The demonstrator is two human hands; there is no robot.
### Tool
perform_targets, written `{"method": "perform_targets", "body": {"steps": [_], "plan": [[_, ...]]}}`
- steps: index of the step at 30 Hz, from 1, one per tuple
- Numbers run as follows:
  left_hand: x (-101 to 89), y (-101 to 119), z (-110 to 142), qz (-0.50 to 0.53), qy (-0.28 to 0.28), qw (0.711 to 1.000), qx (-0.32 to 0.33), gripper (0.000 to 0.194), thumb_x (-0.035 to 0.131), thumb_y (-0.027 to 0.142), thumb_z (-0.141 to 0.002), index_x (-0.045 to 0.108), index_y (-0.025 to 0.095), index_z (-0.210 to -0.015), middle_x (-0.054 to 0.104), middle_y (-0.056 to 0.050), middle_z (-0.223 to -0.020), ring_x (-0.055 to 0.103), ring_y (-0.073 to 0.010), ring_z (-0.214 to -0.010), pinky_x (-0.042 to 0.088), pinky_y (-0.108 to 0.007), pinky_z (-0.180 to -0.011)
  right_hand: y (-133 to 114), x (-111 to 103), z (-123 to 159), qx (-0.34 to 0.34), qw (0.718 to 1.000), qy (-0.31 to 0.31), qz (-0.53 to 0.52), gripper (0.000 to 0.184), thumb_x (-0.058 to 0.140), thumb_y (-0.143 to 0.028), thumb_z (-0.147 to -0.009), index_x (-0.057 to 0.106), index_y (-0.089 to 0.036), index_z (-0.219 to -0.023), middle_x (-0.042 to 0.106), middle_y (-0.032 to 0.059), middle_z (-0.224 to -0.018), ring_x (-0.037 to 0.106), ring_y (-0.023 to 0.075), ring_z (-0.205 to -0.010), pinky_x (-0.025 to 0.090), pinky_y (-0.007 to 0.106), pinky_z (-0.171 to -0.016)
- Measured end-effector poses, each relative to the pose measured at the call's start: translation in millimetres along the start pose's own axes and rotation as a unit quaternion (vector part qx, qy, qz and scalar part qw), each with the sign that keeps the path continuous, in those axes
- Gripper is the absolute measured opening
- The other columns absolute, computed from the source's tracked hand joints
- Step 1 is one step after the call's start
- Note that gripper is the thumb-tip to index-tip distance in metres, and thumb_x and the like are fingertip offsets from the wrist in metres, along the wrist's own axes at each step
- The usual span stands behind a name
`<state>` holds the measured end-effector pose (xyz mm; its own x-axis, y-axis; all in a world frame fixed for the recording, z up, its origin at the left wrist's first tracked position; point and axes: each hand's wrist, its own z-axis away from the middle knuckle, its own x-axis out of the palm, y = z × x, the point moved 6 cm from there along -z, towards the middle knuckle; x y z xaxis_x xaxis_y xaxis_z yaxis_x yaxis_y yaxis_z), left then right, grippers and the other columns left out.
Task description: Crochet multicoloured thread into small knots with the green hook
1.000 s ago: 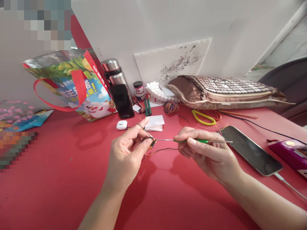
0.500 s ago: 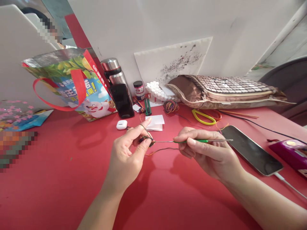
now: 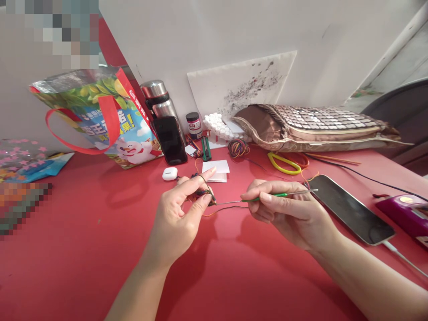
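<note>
Between the thumb and fingers of my left hand (image 3: 179, 214) is pinched a small piece of dark multicoloured crochet work (image 3: 209, 196), partly hidden by the fingers. A strand of yarn runs over my raised left index finger. My right hand (image 3: 287, 207) grips a crochet hook (image 3: 264, 197) by its green handle, pen-fashion. The hook's thin metal shaft points left, its tip meeting the edge of the crochet work. Below the hook, a loose strand of dark and orange yarn (image 3: 224, 208) trails. A ball of multicoloured yarn (image 3: 238, 148) sits farther back.
Behind my hands are folded white paper (image 3: 216, 168), a white earbud case (image 3: 170, 174), an upright phone (image 3: 170, 140), a steel flask (image 3: 160, 100) and yellow-handled scissors (image 3: 284, 163). A charging phone (image 3: 352, 209) lies right, near a purple object (image 3: 404, 216). A colourful bag (image 3: 100, 120) stands left.
The hook has tilted, its left tip dipping slightly and its right end rising. My left index finger and the yarn over it have shifted a little to the right.
</note>
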<state>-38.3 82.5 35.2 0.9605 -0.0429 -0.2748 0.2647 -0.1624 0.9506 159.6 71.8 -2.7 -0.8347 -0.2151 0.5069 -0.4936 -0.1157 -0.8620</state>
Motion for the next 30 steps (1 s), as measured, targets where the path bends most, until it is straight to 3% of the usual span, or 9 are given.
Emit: {"method": "perform_targets", "body": {"steps": [5, 9, 14, 18, 22, 27, 30], "plan": [[11.5, -9, 1, 0.129, -0.036, 0.989, -0.059, 0.013, 0.078, 0.031, -0.09, 0.087, 0.027, -0.098, 0.067, -0.003, -0.085, 0.063, -0.0202, -0.09, 0.051, -0.035, -0.098, 2, 1, 0, 0.018, 0.999, -0.002, -0.032, 0.016, 0.087, -0.032, -0.08, 0.09, -0.018, -0.087, 0.066, 0.0058, -0.069, 0.039, 0.0093, -0.053, 0.032, 0.032, -0.054], [22.3, -12, 3, 0.206, -0.03, 0.975, -0.082, 0.006, 0.082, 0.029, -0.087, 0.085, 0.024, -0.088, 0.066, -0.006, -0.081, 0.063, -0.0241, -0.109, 0.052, -0.031, -0.094, 5, 2, 0, 0.025, 0.998, 0.008, -0.062, 0.014, 0.085, -0.031, -0.081, 0.09, -0.019, -0.088, 0.063, 0.004, -0.064, 0.036, 0.0104, -0.055, 0.033, 0.031, -0.054], [30.3, -16, 7, 0.295, 0.043, 0.949, -0.108, 0.041, 0.088, 0.028, -0.08, 0.083, 0.028, -0.121, 0.068, 0.0, -0.083, 0.064, -0.015, -0.083, 0.055, -0.028, -0.085, 14, 0, -3, 0.027, 0.992, 0.041, -0.112, 0.017, 0.08, -0.033, -0.085, 0.088, -0.021, -0.094, 0.06, 0.0027, -0.069, 0.031, 0.0108, -0.055, 0.034, 0.03, -0.053], [30.9, -16, 9, 0.304, 0.077, 0.944, -0.1, 0.048, 0.092, 0.023, -0.075, 0.083, 0.031, -0.122, 0.068, 0.002, -0.081, 0.064, -0.012, -0.078, 0.055, -0.025, -0.08, 22, -2, -5, 0.041, 0.987, 0.056, -0.143, 0.019, 0.08, -0.035, -0.086, 0.086, -0.021, -0.097, 0.06, 0.0018, -0.071, 0.03, 0.0107, -0.056, 0.036, 0.029, -0.053], [29.8, -14, 8, 0.292, 0.068, 0.949, -0.095, 0.048, 0.092, 0.024, -0.076, 0.082, 0.033, -0.123, 0.07, 0.002, -0.081, 0.062, -0.0108, -0.074, 0.055, -0.023, -0.072, 24, -1, -6, 0.059, 0.982, 0.054, -0.168, 0.021, 0.085, -0.036, -0.082, 0.087, -0.019, -0.095, 0.06, 0.0012, -0.071, 0.029, 0.0089, -0.055, 0.036, 0.027, -0.053], [28.4, -12, 7, 0.257, 0.05, 0.962, -0.082, 0.041, 0.09, 0.027, -0.08, 0.084, 0.03, -0.12, 0.08, -0.003, -0.096, 0.065, -0.0132, -0.078, 0.059, -0.025, -0.074, 25, 1, -4, 0.069, 0.98, 0.06, -0.175, 0.023, 0.089, -0.034, -0.078, 0.088, -0.018, -0.095, 0.062, 0.0018, -0.069, 0.03, 0.0088, -0.055, 0.036, 0.027, -0.053], [27.1, -13, 7, 0.254, 0.054, 0.962, -0.083, 0.044, 0.09, 0.025, -0.079, 0.083, 0.028, -0.122, 0.08, -0.003, -0.091, 0.065, -0.0126, -0.073, 0.058, -0.024, -0.069, 26, 3, -3, 0.075, 0.98, 0.052, -0.178, 0.025, 0.092, -0.034, -0.076, 0.089, -0.018, -0.095, 0.064, 0.0024, -0.07, 0.032, 0.0072, -0.055, 0.037, 0.026, -0.054]]}}
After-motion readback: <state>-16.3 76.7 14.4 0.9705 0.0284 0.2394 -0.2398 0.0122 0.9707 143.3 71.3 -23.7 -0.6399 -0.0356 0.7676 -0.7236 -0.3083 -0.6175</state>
